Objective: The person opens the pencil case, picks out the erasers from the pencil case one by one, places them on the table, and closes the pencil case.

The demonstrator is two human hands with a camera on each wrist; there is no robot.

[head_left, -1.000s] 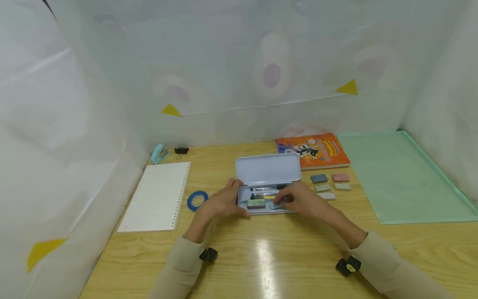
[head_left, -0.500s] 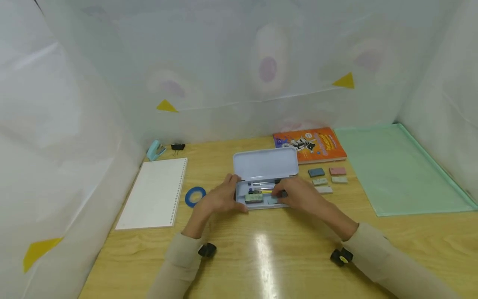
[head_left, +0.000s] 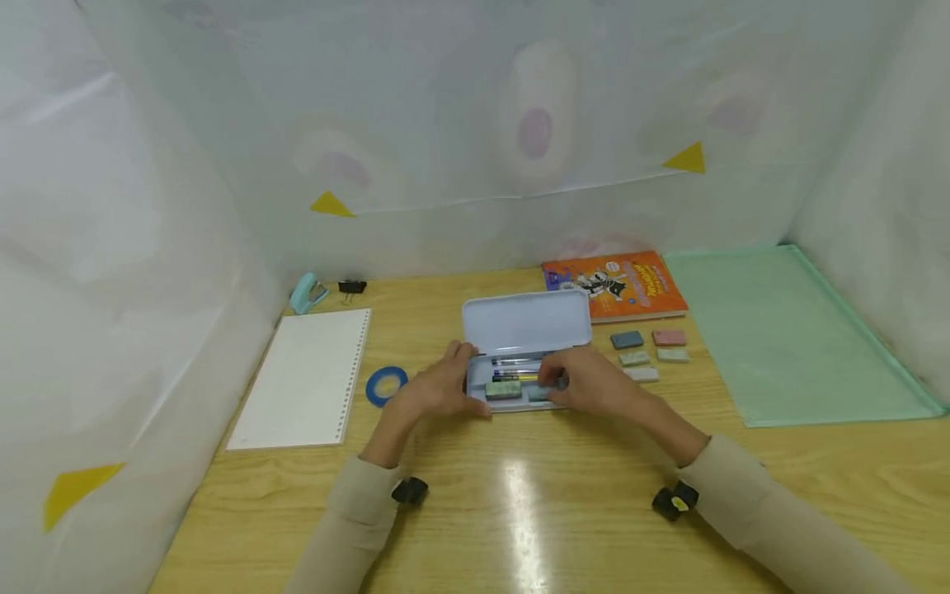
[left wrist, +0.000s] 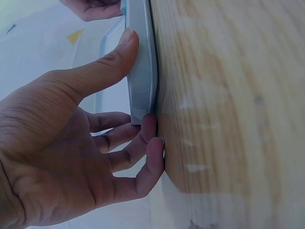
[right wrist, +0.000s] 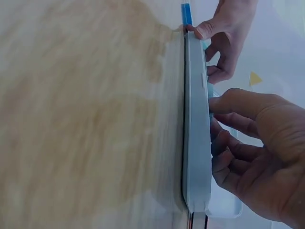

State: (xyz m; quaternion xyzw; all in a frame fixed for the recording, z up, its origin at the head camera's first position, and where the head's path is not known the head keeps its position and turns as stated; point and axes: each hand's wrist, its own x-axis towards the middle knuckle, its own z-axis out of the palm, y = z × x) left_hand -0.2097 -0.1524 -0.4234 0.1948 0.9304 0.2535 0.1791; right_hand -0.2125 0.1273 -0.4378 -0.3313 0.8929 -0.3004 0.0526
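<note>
- At nine o'clock from the open pencil case [head_left: 527, 320], a blank white pad [head_left: 300, 379] is laid flat; nearer in, a roll of blue tape [head_left: 372, 389] is slightly overlapped by the left hand [head_left: 439, 391].
- By that hand the case's left end is gripped: the thumb is pressed along the front wall, the other fingers are bent round the end. The sleeved forearm, angled in from seven o'clock, is cut off by the lower edge.
- Inside the case, a green eraser [head_left: 503, 390] is seated at the front; the pens [head_left: 514, 375] behind it are hidden at their right ends.
- By the right hand [head_left: 594, 384], brought in from four o'clock with fingers curled, a pale blue eraser [head_left: 538, 395] is pinched beside the green one. Its right part is covered, and the fingertips are partly lost behind the case wall in the right wrist view.
- At two o'clock, the orange book [head_left: 631, 289] is partly masked by the lid.
</note>
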